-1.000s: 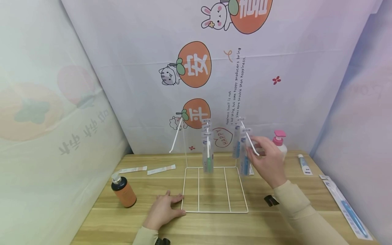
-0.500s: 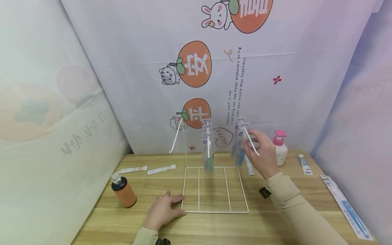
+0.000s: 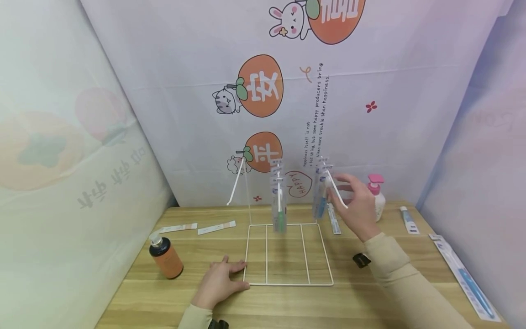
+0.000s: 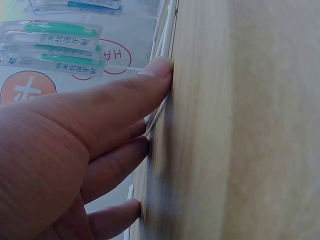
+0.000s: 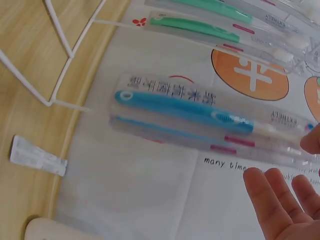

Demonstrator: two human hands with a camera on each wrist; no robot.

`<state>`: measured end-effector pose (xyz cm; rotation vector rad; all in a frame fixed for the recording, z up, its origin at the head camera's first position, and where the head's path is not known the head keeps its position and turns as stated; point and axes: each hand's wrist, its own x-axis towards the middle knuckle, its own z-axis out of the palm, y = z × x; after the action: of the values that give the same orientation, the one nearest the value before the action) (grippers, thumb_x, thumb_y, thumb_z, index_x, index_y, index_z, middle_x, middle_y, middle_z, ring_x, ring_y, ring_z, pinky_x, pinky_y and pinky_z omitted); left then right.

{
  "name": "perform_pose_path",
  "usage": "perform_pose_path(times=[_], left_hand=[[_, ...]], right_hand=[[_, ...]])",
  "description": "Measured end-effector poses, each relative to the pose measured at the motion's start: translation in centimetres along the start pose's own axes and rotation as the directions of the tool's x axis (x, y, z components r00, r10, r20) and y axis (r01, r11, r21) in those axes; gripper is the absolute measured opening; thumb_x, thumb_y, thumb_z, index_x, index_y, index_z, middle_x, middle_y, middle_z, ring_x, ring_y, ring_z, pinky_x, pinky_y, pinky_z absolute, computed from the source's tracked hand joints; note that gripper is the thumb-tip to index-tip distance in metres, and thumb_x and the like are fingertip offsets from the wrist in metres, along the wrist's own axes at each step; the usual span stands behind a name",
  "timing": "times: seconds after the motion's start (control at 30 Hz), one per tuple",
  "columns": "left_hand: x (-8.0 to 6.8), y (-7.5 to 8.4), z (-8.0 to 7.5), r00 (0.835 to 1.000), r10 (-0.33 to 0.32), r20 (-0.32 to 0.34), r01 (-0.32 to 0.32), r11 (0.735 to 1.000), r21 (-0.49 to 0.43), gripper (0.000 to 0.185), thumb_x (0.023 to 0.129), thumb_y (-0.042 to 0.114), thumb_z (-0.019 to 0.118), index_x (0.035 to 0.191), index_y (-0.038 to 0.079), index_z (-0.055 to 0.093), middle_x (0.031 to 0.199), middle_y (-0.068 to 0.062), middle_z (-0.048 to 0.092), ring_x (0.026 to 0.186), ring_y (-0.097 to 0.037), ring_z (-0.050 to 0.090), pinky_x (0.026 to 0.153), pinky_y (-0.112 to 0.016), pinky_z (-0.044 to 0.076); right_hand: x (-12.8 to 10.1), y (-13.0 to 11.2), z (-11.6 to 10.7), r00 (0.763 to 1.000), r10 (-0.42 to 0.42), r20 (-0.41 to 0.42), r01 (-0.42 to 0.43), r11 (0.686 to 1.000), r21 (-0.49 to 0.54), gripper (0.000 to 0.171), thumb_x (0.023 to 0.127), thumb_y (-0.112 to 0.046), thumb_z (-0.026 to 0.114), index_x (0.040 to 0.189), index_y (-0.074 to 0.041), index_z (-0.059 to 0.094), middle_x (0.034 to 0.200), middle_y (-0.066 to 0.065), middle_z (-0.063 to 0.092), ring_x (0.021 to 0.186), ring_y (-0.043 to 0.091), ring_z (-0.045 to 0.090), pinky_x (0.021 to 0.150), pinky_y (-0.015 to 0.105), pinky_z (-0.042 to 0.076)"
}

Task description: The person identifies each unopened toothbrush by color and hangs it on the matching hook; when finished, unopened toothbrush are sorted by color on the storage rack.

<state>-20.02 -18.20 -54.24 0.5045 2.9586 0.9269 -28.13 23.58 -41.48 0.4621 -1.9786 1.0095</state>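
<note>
Head | right hand [image 3: 356, 208] apparently released blue toothbrush pack [image 3: 321, 201] | left hand [image 3: 219, 281] unmoved

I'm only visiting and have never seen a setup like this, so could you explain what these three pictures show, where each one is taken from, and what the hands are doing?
There is no machine here: a person works with bare hands and wears three cameras. The wide picture comes from the head, looking down at a wooden table. The other two come from cameras on the wrists, so they look tilted and very close.

On the table stands a white wire rack with hooks. Packaged toothbrushes hang from them: green ones in the middle, blue ones to the right.

The left hand lies flat on the table, fingertips against the rack's base. The right hand is raised by the blue packs, fingers open, gripping nothing.

Around them: an orange pump bottle, a pink-topped pump bottle, a small tube and another packaged toothbrush lying flat.
</note>
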Motion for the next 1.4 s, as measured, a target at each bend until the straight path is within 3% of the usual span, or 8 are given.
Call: perform_pose_path(times=[0.23, 0.4, 0.57, 0.73, 0.93, 1.07, 1.17, 1.4], left_hand=[[0.0, 0.0, 0.0, 1.0, 0.003, -0.003, -0.003, 1.0, 0.006, 0.061, 0.08, 0.045, 0.095, 0.133, 0.019, 0.079, 0.133, -0.002, 0.076, 0.142, -0.055, 0.051, 0.111, -0.087, 0.025], [0.0, 0.1, 0.0, 1.0, 0.006, -0.006, -0.006, 1.0, 0.007, 0.061, 0.08, 0.045, 0.095, 0.133, 0.019, 0.08, 0.133, -0.002, 0.076, 0.142, -0.055, 0.051, 0.111, -0.087, 0.025], [-0.1, 0.1, 0.0, 1.0, 0.005, -0.007, -0.005, 1.0, 0.014, 0.061, 0.08, 0.046, 0.095, 0.133, 0.019, 0.079, 0.133, -0.001, 0.076, 0.142, -0.054, 0.051, 0.112, -0.086, 0.026], [0.0, 0.2, -0.1, 1.0, 0.011, -0.014, -0.01, 1.0, 0.012, 0.061, 0.08, 0.044, 0.095, 0.132, 0.019, 0.08, 0.132, -0.002, 0.076, 0.141, -0.055, 0.052, 0.111, -0.087, 0.026], [-0.1, 0.1, 0.0, 1.0, 0.009, -0.013, -0.009, 1.0, 0.015, 0.061, 0.08, 0.045, 0.095, 0.132, 0.018, 0.08, 0.132, -0.002, 0.076, 0.142, -0.055, 0.052, 0.112, -0.086, 0.026], [-0.1, 0.1, 0.1, 1.0, 0.009, -0.013, -0.009, 1.0, 0.017, 0.06, 0.08, 0.046, 0.095, 0.132, 0.019, 0.08, 0.132, -0.001, 0.076, 0.142, -0.055, 0.052, 0.112, -0.086, 0.027], [-0.1, 0.1, 0.0, 1.0, 0.01, -0.014, -0.01, 1.0, 0.018, 0.06, 0.08, 0.046, 0.095, 0.132, 0.019, 0.08, 0.132, -0.001, 0.076, 0.141, -0.055, 0.052, 0.112, -0.086, 0.027], [0.0, 0.0, -0.1, 1.0, 0.015, -0.008, -0.015, 1.0, 0.019, 0.06, 0.08, 0.047, 0.094, 0.132, 0.02, 0.08, 0.133, -0.001, 0.076, 0.141, -0.055, 0.053, 0.111, -0.087, 0.028]], right_hand=[[-1.0, 2.3, -4.2, 0.986, 0.118, 0.116, -0.123, 0.992, 0.037, 0.052, 0.087, 0.008, 0.084, 0.135, 0.001, 0.067, 0.128, 0.02, 0.071, 0.098, 0.023, 0.076, 0.075, 0.009, 0.057], [-2.1, 4.0, -8.3, 0.948, 0.207, 0.241, -0.202, 0.978, -0.046, 0.051, 0.093, -0.007, 0.086, 0.14, -0.009, 0.067, 0.13, 0.019, 0.07, 0.095, -0.005, 0.069, 0.071, 0.011, 0.056], [-3.6, 6.2, -11.9, 0.91, 0.247, 0.333, -0.227, 0.969, -0.098, 0.055, 0.095, -0.009, 0.084, 0.145, -0.008, 0.062, 0.136, 0.026, 0.065, 0.092, -0.013, 0.066, 0.06, 0.023, 0.061], [-5.0, 9.1, -15.2, 0.839, 0.315, 0.443, -0.308, 0.947, -0.091, 0.058, 0.099, -0.011, 0.081, 0.15, -0.001, 0.055, 0.14, 0.023, 0.059, 0.095, -0.008, 0.066, 0.062, 0.034, 0.066], [-7.0, 13.1, -19.1, 0.744, 0.431, 0.511, -0.416, 0.897, -0.151, 0.059, 0.1, -0.02, 0.081, 0.147, 0.004, 0.055, 0.129, -0.022, 0.057, 0.094, -0.006, 0.068, 0.068, 0.036, 0.067], [-8.2, 15.4, -21.2, 0.698, 0.481, 0.53, -0.443, 0.872, -0.207, 0.06, 0.101, -0.02, 0.08, 0.146, 0.009, 0.053, 0.136, 0.01, 0.068, 0.095, -0.002, 0.069, 0.068, 0.038, 0.067], [-9.1, 17.2, -22.6, 0.662, 0.52, 0.541, -0.442, 0.853, -0.278, 0.066, 0.102, -0.025, 0.078, 0.15, 0.011, 0.049, 0.144, 0.044, 0.052, 0.097, 0.017, 0.075, 0.068, 0.038, 0.066], [-10.5, 20.8, -25.1, 0.548, 0.625, 0.556, -0.43, 0.781, -0.454, 0.078, 0.1, -0.041, 0.079, 0.152, 0.009, 0.051, 0.144, 0.05, 0.048, 0.111, 0.062, 0.065, 0.071, 0.049, 0.064]])
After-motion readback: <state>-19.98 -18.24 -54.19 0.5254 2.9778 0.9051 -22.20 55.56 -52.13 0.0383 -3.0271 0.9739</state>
